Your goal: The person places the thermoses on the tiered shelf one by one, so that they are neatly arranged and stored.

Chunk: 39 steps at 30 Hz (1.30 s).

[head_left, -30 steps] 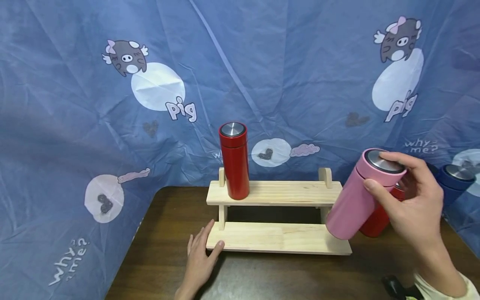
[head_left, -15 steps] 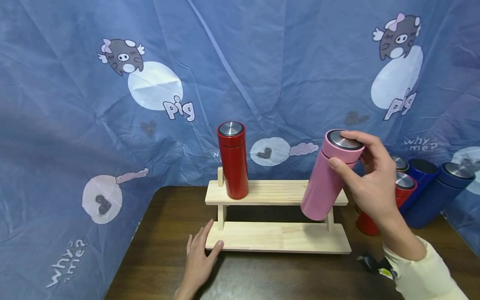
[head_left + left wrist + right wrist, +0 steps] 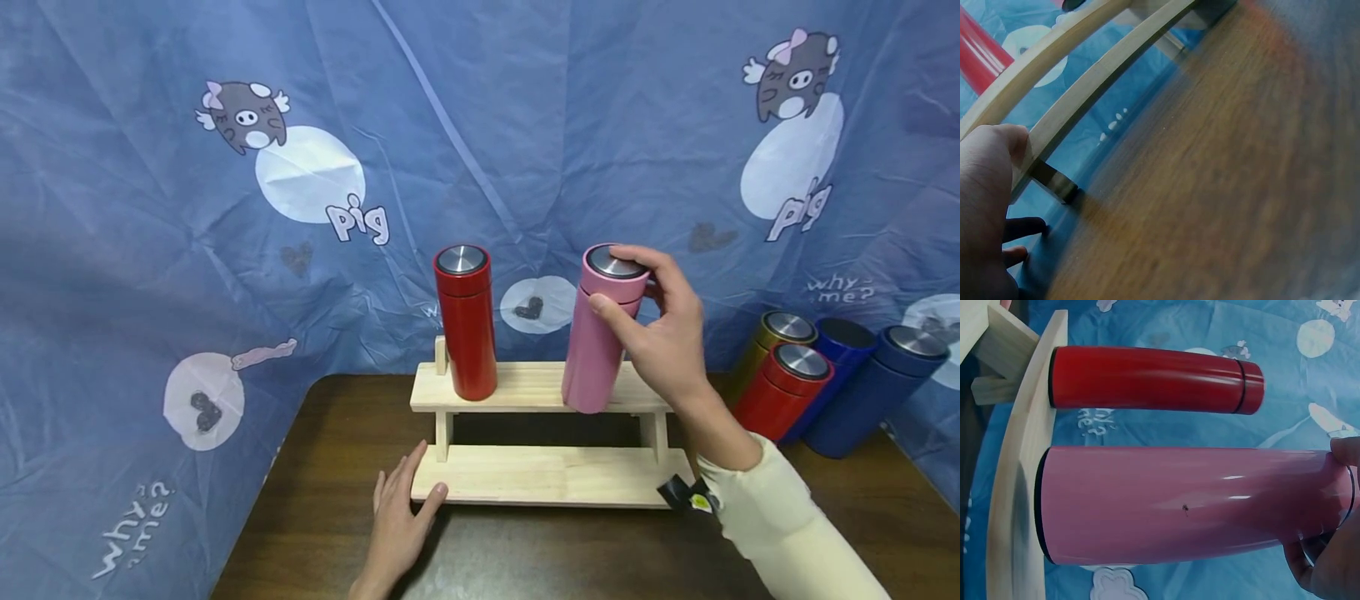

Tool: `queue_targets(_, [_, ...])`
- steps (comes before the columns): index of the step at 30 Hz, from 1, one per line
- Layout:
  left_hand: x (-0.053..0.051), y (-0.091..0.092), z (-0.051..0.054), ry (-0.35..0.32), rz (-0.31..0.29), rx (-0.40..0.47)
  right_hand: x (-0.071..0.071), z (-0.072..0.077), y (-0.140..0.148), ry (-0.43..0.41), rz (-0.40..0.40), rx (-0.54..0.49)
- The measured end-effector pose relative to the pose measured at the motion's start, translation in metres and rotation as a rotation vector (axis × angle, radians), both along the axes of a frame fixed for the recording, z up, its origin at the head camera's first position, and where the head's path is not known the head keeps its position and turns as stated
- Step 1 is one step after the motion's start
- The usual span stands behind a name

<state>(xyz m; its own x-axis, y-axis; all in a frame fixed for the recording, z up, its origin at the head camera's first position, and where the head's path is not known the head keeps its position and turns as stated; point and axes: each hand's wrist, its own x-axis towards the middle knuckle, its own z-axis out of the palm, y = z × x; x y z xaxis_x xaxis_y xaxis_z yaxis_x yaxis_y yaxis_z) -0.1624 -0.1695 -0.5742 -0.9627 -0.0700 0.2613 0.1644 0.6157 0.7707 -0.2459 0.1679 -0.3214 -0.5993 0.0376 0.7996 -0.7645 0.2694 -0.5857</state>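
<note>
My right hand (image 3: 663,329) grips the pink thermos (image 3: 596,350) near its lid, thumb on the side and a finger over the steel top. The thermos is nearly upright, its base at the front of the upper plank of a wooden two-tier shelf (image 3: 525,387); I cannot tell whether it touches. To its left a red thermos (image 3: 468,342) stands on the same plank, seen also above the pink thermos (image 3: 1191,506) in the right wrist view. My left hand (image 3: 401,525) holds the left end of the lower plank (image 3: 555,475), thumb on top, fingers along the end.
At the right of the brown table (image 3: 300,500) stand a second red thermos (image 3: 783,396), a gold thermos (image 3: 757,346) and two blue ones, the nearer a dark blue thermos (image 3: 877,396). Behind hangs a blue printed cloth (image 3: 637,125).
My right hand has carried the pink thermos left, from over the shelf's right end to the upper plank, and it has become more upright. The left hand has stayed at the shelf's left end.
</note>
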Motion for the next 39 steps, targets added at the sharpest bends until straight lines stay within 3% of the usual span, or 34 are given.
queue_targets(13, [0.002, 0.001, 0.001, -0.01, 0.003, 0.002, -0.025, -0.01, -0.033, -0.049, 0.02, -0.036])
queue_targets(27, [0.002, 0.001, 0.0, 0.028, 0.009, -0.008, -0.029, -0.016, -0.039, -0.093, -0.037, 0.041])
queue_targets(39, [0.0, 0.0, -0.002, 0.021, 0.006, -0.007, -0.034, -0.015, -0.041, -0.136, -0.029, 0.092])
